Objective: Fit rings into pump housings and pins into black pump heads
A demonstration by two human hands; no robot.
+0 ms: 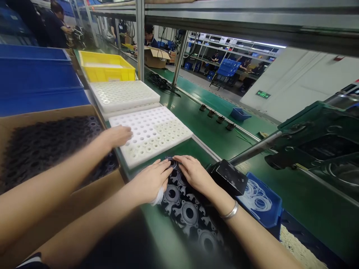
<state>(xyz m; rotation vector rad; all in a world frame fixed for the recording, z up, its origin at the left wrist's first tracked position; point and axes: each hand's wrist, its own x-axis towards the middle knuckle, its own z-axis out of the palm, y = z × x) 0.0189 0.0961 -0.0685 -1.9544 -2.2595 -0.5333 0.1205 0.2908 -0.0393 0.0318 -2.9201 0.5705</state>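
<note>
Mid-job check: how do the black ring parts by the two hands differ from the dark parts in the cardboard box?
The black ring parts lie in a small block on the green bench; the dark parts crowd the cardboard box in far greater number. The left hand and right hand are at the black ring parts' far end, while a forearm crosses above the dark parts. Both groups show round openings.
</note>
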